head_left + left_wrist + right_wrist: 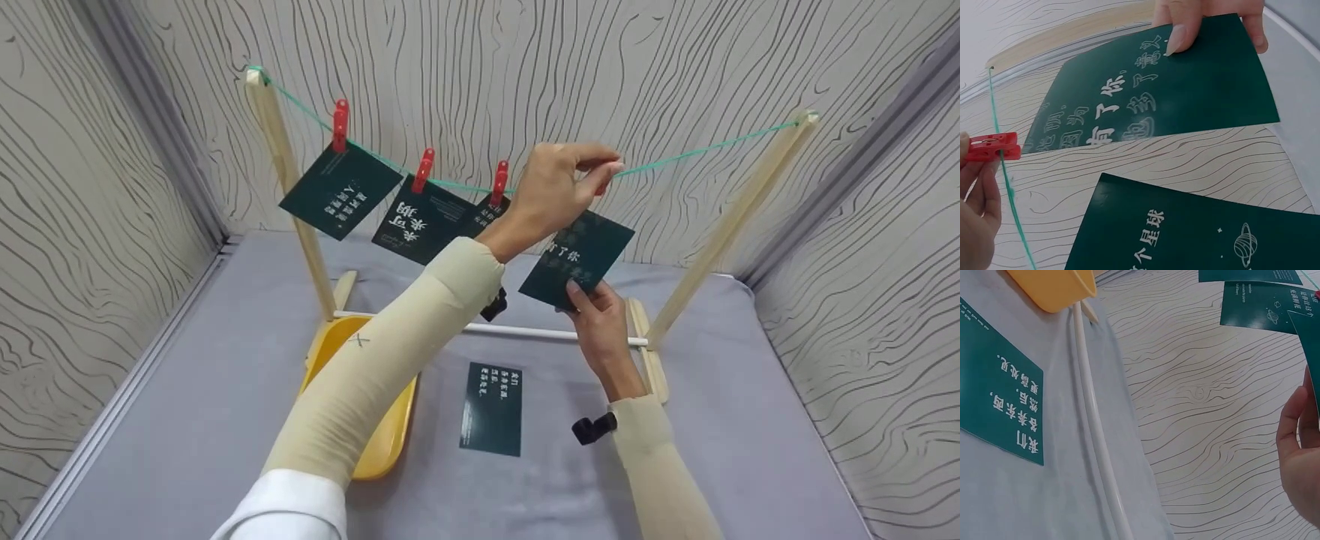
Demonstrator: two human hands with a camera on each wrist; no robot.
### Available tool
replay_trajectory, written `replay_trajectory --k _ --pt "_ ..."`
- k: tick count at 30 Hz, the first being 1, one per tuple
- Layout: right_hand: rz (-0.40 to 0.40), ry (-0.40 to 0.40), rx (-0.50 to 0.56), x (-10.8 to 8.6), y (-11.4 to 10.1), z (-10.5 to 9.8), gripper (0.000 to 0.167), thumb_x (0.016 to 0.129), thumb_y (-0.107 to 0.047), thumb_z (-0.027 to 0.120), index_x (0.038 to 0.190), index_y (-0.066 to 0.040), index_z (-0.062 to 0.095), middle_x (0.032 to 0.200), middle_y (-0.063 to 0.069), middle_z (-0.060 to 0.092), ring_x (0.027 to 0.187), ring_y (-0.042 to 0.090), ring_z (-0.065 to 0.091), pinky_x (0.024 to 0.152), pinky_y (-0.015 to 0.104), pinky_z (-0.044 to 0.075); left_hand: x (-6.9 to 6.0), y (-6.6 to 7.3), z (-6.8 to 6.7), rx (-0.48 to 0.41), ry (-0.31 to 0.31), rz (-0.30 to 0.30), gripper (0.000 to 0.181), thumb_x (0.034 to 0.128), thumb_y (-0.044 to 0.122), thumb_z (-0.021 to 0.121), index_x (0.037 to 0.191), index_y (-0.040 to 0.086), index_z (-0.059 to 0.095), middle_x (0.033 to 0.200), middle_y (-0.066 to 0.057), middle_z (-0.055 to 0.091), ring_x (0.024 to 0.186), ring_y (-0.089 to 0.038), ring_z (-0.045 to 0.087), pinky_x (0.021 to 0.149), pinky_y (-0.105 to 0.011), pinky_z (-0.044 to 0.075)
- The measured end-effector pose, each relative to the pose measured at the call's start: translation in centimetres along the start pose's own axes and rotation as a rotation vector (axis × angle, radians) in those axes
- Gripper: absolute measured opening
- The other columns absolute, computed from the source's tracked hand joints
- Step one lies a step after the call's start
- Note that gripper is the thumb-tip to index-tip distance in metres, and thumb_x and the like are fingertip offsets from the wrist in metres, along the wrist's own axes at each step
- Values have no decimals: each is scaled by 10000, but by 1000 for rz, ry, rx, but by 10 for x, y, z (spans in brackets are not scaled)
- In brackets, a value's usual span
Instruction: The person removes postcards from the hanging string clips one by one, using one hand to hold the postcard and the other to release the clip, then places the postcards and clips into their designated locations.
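Note:
My left hand pinches a red clothespin on the green string, right of the three hung cards. The clothespin's tip is at the corner of a dark green card; whether it grips the card I cannot tell. Below, my right hand holds that card by its lower edge, thumb on the printed face. In the left wrist view the card slants up from the clothespin to the right fingers. Red clothespins hold three other cards on the string.
Wooden posts carry the string's ends, with a white rod between their feet. A yellow tray sits on the grey cloth at the left, partly under my left arm. Another green card lies flat on the cloth.

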State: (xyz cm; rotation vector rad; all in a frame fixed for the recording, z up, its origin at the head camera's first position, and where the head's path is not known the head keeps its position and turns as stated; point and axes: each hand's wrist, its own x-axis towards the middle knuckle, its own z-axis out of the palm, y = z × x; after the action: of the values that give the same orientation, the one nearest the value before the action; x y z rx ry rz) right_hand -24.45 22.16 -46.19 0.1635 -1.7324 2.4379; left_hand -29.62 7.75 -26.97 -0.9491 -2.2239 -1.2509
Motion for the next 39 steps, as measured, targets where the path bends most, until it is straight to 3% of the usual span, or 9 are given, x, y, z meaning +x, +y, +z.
replay_trajectory --k 3,12,22,30,34,39 --pt "3 7 19 -1 4 0 224 1050 -42 591 1174 -168 729 1090 -5 771 933 163 705 777 285 580 0 0 -1 9 -6 6 268 1046 236 656 1217 67 776 1068 -60 827 1023 -132 780 984 -189 575" --pt "19 -9 -8 -10 15 -3 232 1056 -73 601 1246 -152 709 1145 12 771 983 173 716 807 277 588 -5 -1 -3 -23 -2 25 274 1043 218 660 1232 47 762 1110 -80 820 979 -138 783 948 -158 576" --pt "68 2 -14 -22 26 -4 227 1056 -110 618 1271 -125 690 1169 5 768 1050 163 721 881 298 589 -11 -4 -6 -38 107 96 269 1024 209 688 1201 24 770 1054 -79 826 974 -147 792 967 -183 578" --pt "90 4 11 -28 33 -4 247 1061 -76 590 1291 -83 678 1172 -18 771 1097 157 739 929 307 604 -16 -4 -9 -41 212 180 266 1007 188 709 1196 14 773 1047 -88 826 993 -163 786 984 -122 534" --pt "102 7 20 -30 34 -3 239 1058 -70 591 1276 -91 688 1164 -10 774 1073 155 738 908 307 604 -18 -5 -10 -55 215 205 269 1002 181 714 1193 0 771 1053 -99 824 983 -169 790 982 -114 529" --pt "138 17 -20 -34 38 -4 267 1063 -112 604 1321 -85 668 1178 1 773 1021 169 718 830 292 561 -25 -7 -10 -94 167 215 266 1000 167 716 1191 -11 768 1069 -112 822 962 -171 798 974 -127 545"
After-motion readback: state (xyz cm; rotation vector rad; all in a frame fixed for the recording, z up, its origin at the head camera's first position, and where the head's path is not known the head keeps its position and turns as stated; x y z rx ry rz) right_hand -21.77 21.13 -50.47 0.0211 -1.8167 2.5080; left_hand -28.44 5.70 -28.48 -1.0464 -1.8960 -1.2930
